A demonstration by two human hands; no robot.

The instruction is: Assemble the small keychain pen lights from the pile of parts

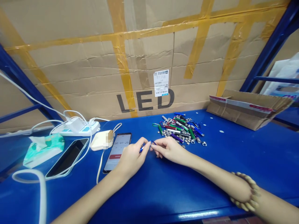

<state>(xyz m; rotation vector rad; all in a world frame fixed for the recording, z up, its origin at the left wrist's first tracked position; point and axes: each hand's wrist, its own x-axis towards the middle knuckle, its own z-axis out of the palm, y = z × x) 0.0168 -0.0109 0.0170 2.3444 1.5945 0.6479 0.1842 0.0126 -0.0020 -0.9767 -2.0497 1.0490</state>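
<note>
My left hand (pixel 133 157) pinches a small blue keychain flashlight (pixel 143 148) above the blue table (pixel 210 161). Facing it, my right hand (pixel 168 150) has its fingertips closed on the blue clip (pixel 153 142) at the flashlight's end. The two hands nearly touch at the middle of the table. Just behind my right hand lies a pile of small coloured keychain flashlights and silver parts (pixel 181 129).
A phone showing a timer (pixel 118 151) lies left of my hands, beside a white power bank (pixel 101 140), a dark phone (pixel 67 157), a tissue pack (pixel 43 149) and a power strip with cables (pixel 76 127). An open cardboard box (pixel 245 107) sits at the back right. A cardboard wall stands behind.
</note>
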